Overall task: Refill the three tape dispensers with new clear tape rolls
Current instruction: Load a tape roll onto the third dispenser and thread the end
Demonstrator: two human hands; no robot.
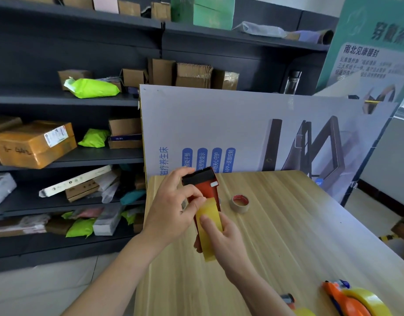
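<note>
Head view: a person holds a red dispenser (pixel 204 190) in both hands above the far left part of a pale wooden table (pixel 287 236). The dispenser points away from them, its black toothed cutting edge at the top and a small white tab on its right side. A roll (pixel 209 226) of clear tape with a yellow tint sits in its lower half, seen edge-on as a broad glossy band.

The left hand (pixel 171 208) reaches in from the left. Its fingers curl against the red body, with one finger up by the black edge and the thumb and another finger pinching where the tape meets the red.

The right hand (pixel 226 242) grips from below, thumb flat on the roll and fingers wrapped underneath.

A bare core (pixel 240 203), tan with a red inside, lies on the table just right of the dispenser. At the near right edge an orange dispenser (pixel 347 302) holds a yellowish roll, and part of a third dispenser (pixel 290 301) shows beside it.

Dark shelves (pixel 70 101) of boxes stand to the left.
</note>
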